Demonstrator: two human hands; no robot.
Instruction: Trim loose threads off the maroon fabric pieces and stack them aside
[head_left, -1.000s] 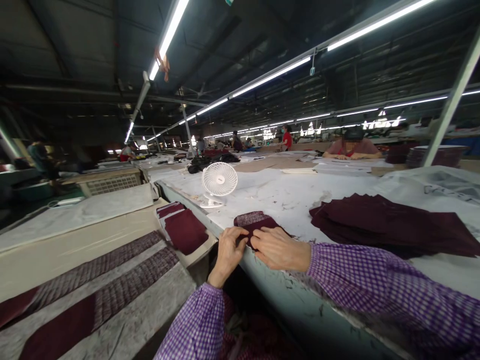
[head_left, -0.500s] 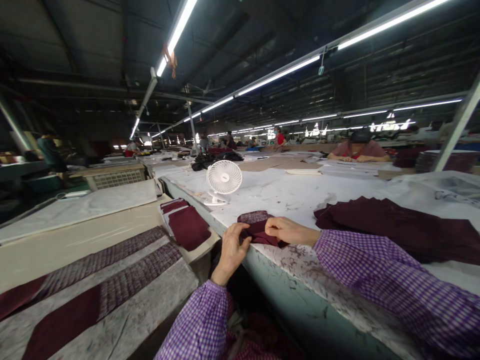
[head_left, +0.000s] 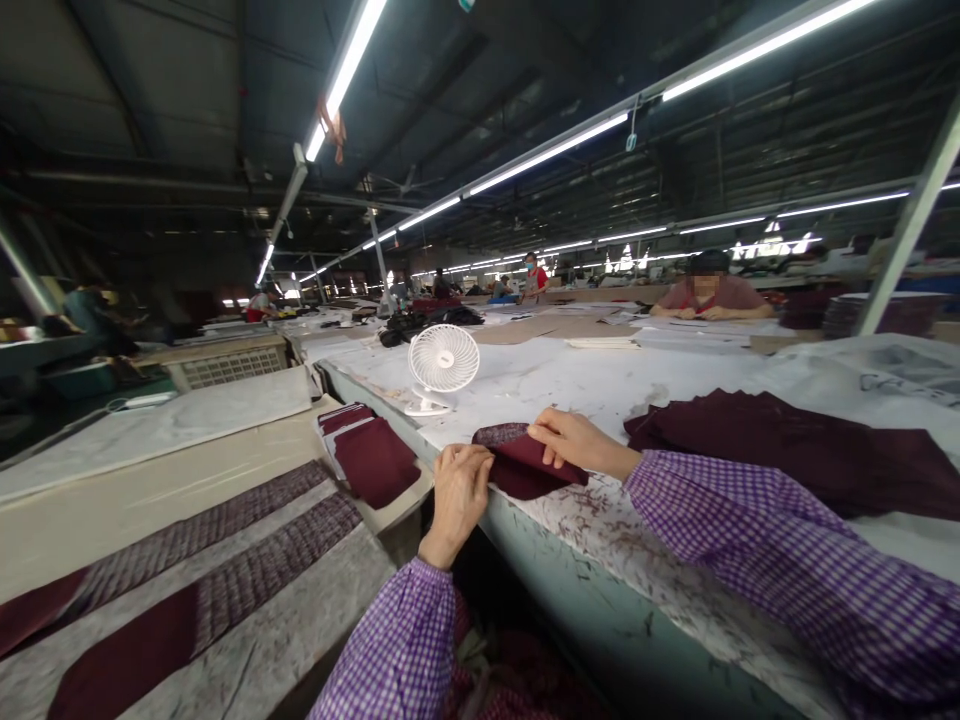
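One maroon cloth piece, loosely creased, has a rounded near edge.

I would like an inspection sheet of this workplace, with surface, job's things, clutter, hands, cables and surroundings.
Surface: table covered in white; dark marks or scraps along the near edge, cannot tell which.
Job's things: maroon piece at the near edge; maroon pile to its right; stack and two overlapping rows on the side table, left.
Clutter: white fan beyond the piece; black heap behind the fan.
Hands: left hand at the piece's left edge, grip unclear; right hand pinches its upper right edge.
Cables: short cord hanging under the lamps; none seen at the fan.
Surroundings: co-worker across the table, forearms resting on it; more people farther back.
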